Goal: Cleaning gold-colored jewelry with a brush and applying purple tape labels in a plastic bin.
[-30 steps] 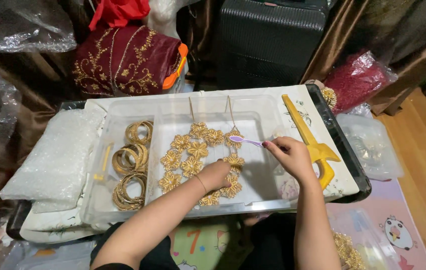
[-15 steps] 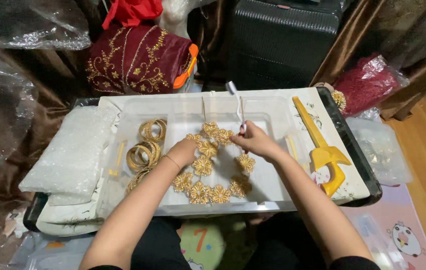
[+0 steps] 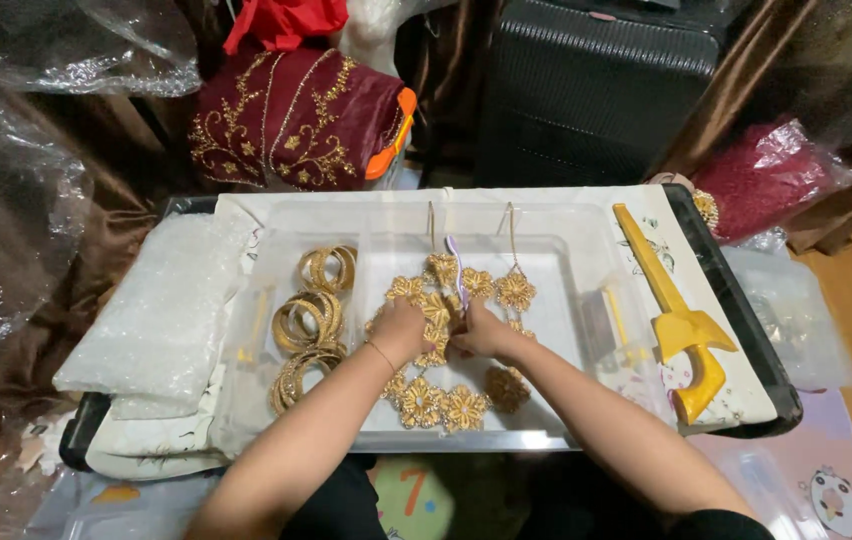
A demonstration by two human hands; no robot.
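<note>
Nearest you, on the clear tray, your left hand and right hand are both pinching the gold floral necklace. It is looking light, floppy and snag-prone; grip the flower links. Your fingers are hiding the middle links and the purple tool's lower end. Beyond, gold bangles are lying.

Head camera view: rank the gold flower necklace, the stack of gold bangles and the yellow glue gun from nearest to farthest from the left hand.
1. Gold flower necklace: under the left hand, touching it.
2. Gold bangles: just to its left in the clear tray.
3. Yellow glue gun: far right, beyond the right hand.
</note>
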